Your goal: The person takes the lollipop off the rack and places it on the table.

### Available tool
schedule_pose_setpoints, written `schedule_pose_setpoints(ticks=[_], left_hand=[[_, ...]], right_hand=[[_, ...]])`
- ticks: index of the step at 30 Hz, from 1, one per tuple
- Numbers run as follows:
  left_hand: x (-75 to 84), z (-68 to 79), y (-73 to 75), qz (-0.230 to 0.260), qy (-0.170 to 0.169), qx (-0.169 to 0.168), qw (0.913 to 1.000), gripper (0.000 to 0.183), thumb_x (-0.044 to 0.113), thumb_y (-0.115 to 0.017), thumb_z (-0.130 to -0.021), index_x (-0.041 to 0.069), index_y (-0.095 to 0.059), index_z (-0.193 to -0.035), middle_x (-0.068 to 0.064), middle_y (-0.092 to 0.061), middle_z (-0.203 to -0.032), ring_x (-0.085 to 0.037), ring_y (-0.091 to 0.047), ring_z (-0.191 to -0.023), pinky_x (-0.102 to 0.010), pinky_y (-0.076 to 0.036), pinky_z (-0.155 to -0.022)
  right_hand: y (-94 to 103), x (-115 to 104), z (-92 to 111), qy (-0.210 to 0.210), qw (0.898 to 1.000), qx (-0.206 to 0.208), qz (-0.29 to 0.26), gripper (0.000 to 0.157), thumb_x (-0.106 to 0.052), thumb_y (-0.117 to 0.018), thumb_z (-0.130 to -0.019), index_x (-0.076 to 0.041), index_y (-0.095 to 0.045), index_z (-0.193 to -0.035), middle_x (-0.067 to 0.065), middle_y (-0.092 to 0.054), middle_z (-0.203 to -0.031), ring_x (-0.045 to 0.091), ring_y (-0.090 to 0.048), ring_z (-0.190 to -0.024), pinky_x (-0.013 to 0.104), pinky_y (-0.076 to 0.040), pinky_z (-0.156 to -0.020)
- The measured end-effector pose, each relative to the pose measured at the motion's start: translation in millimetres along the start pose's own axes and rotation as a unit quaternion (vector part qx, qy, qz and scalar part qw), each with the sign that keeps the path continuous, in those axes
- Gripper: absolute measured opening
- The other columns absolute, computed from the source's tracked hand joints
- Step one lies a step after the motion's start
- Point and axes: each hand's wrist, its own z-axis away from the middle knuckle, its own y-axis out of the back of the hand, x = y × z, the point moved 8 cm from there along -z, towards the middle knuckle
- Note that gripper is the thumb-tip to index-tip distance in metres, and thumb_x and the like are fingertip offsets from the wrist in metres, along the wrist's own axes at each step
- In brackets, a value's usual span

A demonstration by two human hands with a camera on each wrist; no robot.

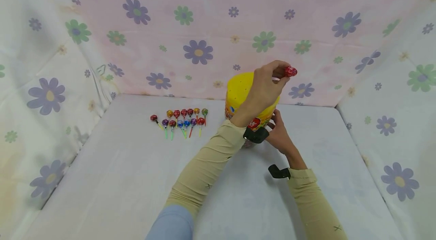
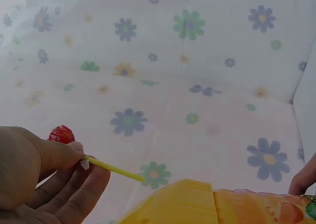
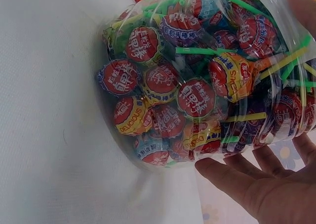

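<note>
A red-wrapped lollipop (image 1: 291,71) with a yellow stick is pinched between the thumb and fingers of my left hand (image 1: 267,83), above the yellow lid (image 1: 240,84) of a candy jar. The left wrist view shows the lollipop's yellow stick (image 2: 116,169) pointing toward the lid (image 2: 173,204). My right hand (image 1: 281,136) grips the side of the jar, its fingers and thumb spread around the clear wall. Through that wall, the right wrist view shows many wrapped lollipops (image 3: 196,98) with green and yellow sticks. My left forearm hides part of the jar in the head view.
Several lollipops (image 1: 184,112) lie in two rows on the white table (image 1: 136,179), left of the jar. One dark red lollipop (image 1: 154,118) lies slanted at the left end. Flower-patterned cloth (image 1: 218,16) walls the table at the back and sides.
</note>
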Motion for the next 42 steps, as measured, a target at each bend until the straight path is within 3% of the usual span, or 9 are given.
schedule_pose_setpoints(ticks=[4, 9, 18, 22, 29, 35, 39, 42], left_hand=[[5.1, 2.8, 9.8, 0.015, -0.012, 0.021, 0.9996, 0.032, 0.003, -0.068, -0.096, 0.000, -0.064, -0.128, -0.012, -0.073, -0.115, -0.016, -0.070, -0.102, -0.013, -0.055, -0.085], [6.5, 16.5, 34.0, 0.048, -0.019, 0.056, 0.9971, 0.034, 0.003, -0.068, -0.096, -0.001, -0.064, -0.130, -0.014, -0.072, -0.116, -0.018, -0.070, -0.101, -0.018, -0.057, -0.085], [-24.7, 46.7, 89.8, 0.080, 0.001, 0.121, 0.9895, 0.034, -0.001, -0.065, -0.097, -0.005, -0.062, -0.131, -0.021, -0.068, -0.119, -0.030, -0.069, -0.102, -0.030, -0.061, -0.089], [-46.6, 60.3, 110.9, 0.081, 0.022, 0.146, 0.9857, 0.034, -0.002, -0.065, -0.097, -0.008, -0.062, -0.130, -0.024, -0.067, -0.117, -0.034, -0.070, -0.098, -0.031, -0.062, -0.085], [-99.5, 91.2, 133.3, 0.069, 0.105, 0.162, 0.9787, 0.031, 0.000, -0.067, -0.096, -0.006, -0.065, -0.126, -0.024, -0.068, -0.115, -0.038, -0.072, -0.095, -0.023, -0.061, -0.077], [-160.5, 125.5, 129.8, 0.050, 0.194, 0.155, 0.9673, 0.031, 0.003, -0.070, -0.095, -0.007, -0.066, -0.124, -0.026, -0.069, -0.112, -0.038, -0.073, -0.092, -0.031, -0.063, -0.075], [-194.2, 148.3, 121.7, -0.010, 0.233, 0.158, 0.9595, 0.031, 0.004, -0.072, -0.093, -0.008, -0.067, -0.122, -0.026, -0.071, -0.107, -0.037, -0.074, -0.090, -0.039, -0.064, -0.075], [-210.4, 161.6, 115.5, -0.060, 0.251, 0.163, 0.9522, 0.031, 0.004, -0.074, -0.091, -0.008, -0.068, -0.119, -0.025, -0.072, -0.103, -0.036, -0.074, -0.089, -0.040, -0.063, -0.075]], right_hand=[[-0.4, -0.4, 0.4, -0.002, 1.000, 0.001, -0.001, 0.095, -0.007, -0.081, -0.085, -0.018, -0.018, -0.155, 0.021, -0.032, -0.157, 0.047, -0.038, -0.143, 0.061, -0.042, -0.111], [-1.8, -3.6, 1.8, 0.009, 1.000, 0.002, -0.004, 0.093, -0.005, -0.081, -0.085, -0.017, -0.020, -0.154, 0.020, -0.035, -0.153, 0.047, -0.040, -0.142, 0.061, -0.042, -0.111], [-4.7, -3.6, 4.8, -0.006, 1.000, 0.001, 0.004, 0.100, -0.015, -0.086, -0.083, -0.022, -0.018, -0.156, 0.017, -0.033, -0.156, 0.047, -0.036, -0.144, 0.064, -0.041, -0.110], [-5.0, -2.8, 4.4, -0.007, 1.000, -0.001, 0.001, 0.100, -0.014, -0.086, -0.083, -0.021, -0.018, -0.156, 0.017, -0.032, -0.157, 0.047, -0.034, -0.145, 0.065, -0.041, -0.110], [-5.1, -5.5, 5.1, 0.000, 1.000, -0.002, -0.002, 0.098, -0.013, -0.085, -0.083, -0.020, -0.019, -0.155, 0.017, -0.033, -0.156, 0.047, -0.035, -0.144, 0.065, -0.041, -0.110], [-5.6, -8.8, 5.9, 0.003, 1.000, -0.004, -0.006, 0.096, -0.013, -0.084, -0.085, -0.019, -0.018, -0.155, 0.018, -0.033, -0.155, 0.047, -0.035, -0.145, 0.065, -0.040, -0.112], [-5.4, -9.3, 6.6, 0.002, 1.000, -0.004, -0.003, 0.098, -0.014, -0.083, -0.085, -0.019, -0.016, -0.157, 0.018, -0.032, -0.156, 0.047, -0.034, -0.146, 0.065, -0.038, -0.112], [-5.8, -10.5, 7.5, 0.002, 1.000, -0.004, -0.004, 0.098, -0.013, -0.083, -0.085, -0.019, -0.016, -0.157, 0.018, -0.032, -0.156, 0.047, -0.034, -0.145, 0.065, -0.039, -0.112]])
